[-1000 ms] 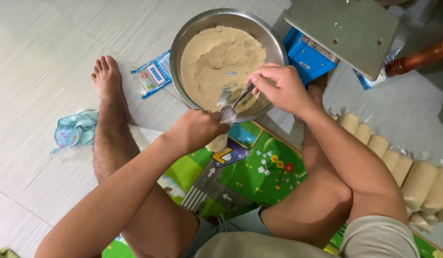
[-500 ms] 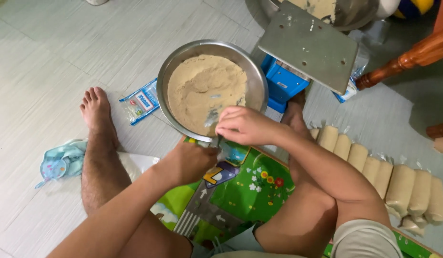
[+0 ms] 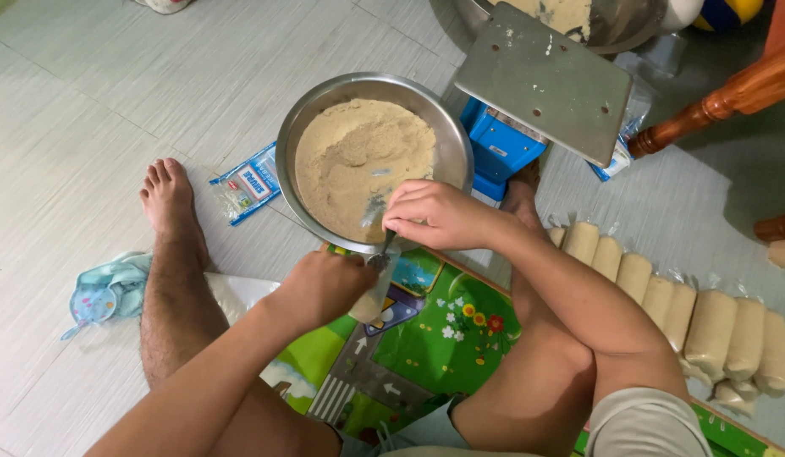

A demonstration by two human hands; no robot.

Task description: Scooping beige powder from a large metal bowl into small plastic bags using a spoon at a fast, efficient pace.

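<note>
While gripped by right-hand fingers [image 3: 409,222], spoon [image 3: 377,227] over bag [image 3: 371,296] in left hand [image 3: 325,286].

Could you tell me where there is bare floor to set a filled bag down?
Bare tile lies left of the metal bowl, beyond the foot and the small packet. It is crowded right of the bowl: blue scale, row of filled bags.
</note>
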